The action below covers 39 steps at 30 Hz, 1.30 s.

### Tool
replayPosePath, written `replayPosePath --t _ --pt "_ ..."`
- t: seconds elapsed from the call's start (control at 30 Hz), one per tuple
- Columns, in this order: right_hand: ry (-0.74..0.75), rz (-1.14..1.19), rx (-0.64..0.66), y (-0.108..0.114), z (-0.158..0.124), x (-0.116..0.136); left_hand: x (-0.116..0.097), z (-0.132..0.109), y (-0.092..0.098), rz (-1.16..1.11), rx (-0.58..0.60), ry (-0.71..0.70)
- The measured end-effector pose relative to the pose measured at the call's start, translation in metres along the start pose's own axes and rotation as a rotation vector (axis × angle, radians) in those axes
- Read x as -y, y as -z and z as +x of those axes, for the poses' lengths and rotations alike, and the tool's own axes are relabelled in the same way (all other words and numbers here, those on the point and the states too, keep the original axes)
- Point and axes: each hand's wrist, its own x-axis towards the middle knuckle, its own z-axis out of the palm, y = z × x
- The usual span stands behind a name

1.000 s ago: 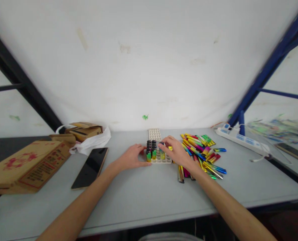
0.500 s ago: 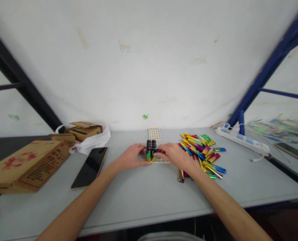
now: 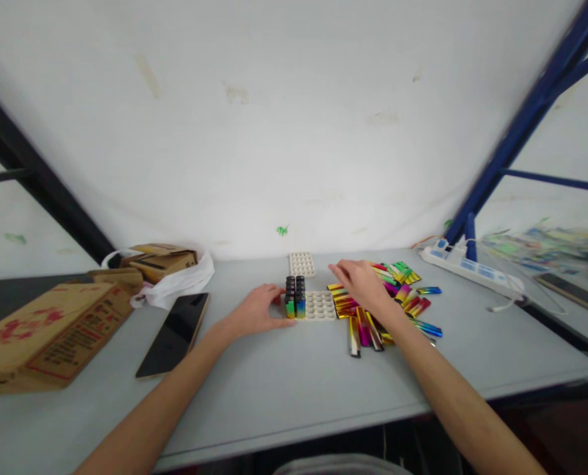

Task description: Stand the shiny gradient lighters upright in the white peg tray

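Note:
Two rows of upright lighters [image 3: 295,297] with black tops and shiny coloured bodies stand in the left part of a white tray [image 3: 321,307]. The tray's bare part shows a grid of round holes. Curved round the tray's left end, my left hand [image 3: 259,310] has its thumb at the front corner and its fingers beside the lighters, holding the tray. My right hand [image 3: 360,280] hovers over the left side of a loose pile of lighters [image 3: 366,326], fingers stretched out and apart from the tray. I see nothing in its fingers, though its underside is hidden.
A second white tray [image 3: 302,264] lies near the wall. On the left are a black phone [image 3: 175,333], a cardboard box [image 3: 51,330], a smaller box [image 3: 163,260] and a white plastic bag [image 3: 182,284]. A power strip [image 3: 472,269] with cables lies at the right.
My right hand has left the lighters in the tray and moved right, over the pile. The front lighter of the second row now stands uncovered. My left hand stays at the tray.

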Motion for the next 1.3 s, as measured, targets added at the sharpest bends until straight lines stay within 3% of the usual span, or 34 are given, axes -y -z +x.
replayPosePath --t 0.2,0.37,0.6,0.8,0.93,1.07,1.3 --pt "-0.333 -0.292 0.005 0.007 0.003 -0.096 0.001 0.0 -0.001 -0.019 0.003 -0.009" --pt "-0.415 -0.333 0.18 0.002 0.006 -0.117 0.001 0.0 0.0 -0.006 0.005 -0.007" --pt "-0.316 -0.28 0.161 0.008 0.012 -0.112 0.001 0.0 0.001 -0.008 0.003 -0.009" --pt "-0.311 0.007 -0.156 0.011 0.012 -0.089 0.0 0.0 0.001 -0.019 0.001 -0.017" --pt "-0.267 0.33 -0.262 0.013 0.011 -0.057 0.001 0.0 0.0 -0.009 -0.001 -0.021" --pt "-0.284 0.744 -0.179 0.006 0.008 -0.024 0.001 0.0 0.0 -0.008 0.0 -0.014" --pt "-0.266 1.166 0.064 -0.01 0.002 0.014 0.001 0.001 -0.001 -0.026 0.001 -0.008"
